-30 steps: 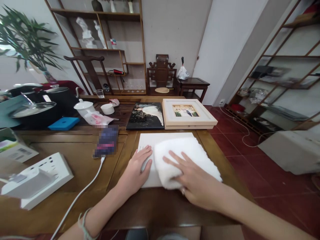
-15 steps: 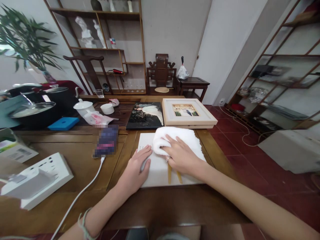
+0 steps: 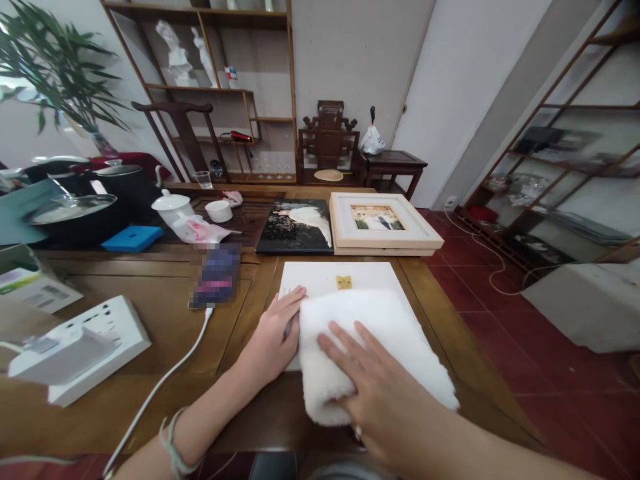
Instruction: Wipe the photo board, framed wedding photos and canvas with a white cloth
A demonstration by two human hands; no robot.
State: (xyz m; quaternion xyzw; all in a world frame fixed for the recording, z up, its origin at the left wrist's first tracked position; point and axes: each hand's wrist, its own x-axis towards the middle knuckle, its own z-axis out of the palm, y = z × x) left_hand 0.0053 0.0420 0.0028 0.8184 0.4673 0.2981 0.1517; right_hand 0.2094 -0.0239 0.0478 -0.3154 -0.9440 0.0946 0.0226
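A flat white panel (image 3: 313,275) lies on the wooden table in front of me, with a small gold metal piece (image 3: 344,283) on its upper part. My left hand (image 3: 273,330) rests on the panel's left edge, fingers stretched out. My right hand (image 3: 367,387) holds a folded white fluffy towel (image 3: 395,327). Its fingers are spread over the top and its thumb is tucked at the towel's lower fold. The towel covers most of the panel's lower part and hangs past its near and right edges.
Behind the panel lie a dark photo panel (image 3: 295,227) and a light wooden picture frame (image 3: 385,223). On the left are a phone (image 3: 216,275) with a white cable (image 3: 173,373), a power strip (image 3: 100,347), a blue box (image 3: 133,238), a lidded pan (image 3: 75,217) and white cups.
My right hand has drawn the towel toward me, from the panel's upper part over its near edge. The gold piece near the top is now uncovered. My left hand stays at the left edge.
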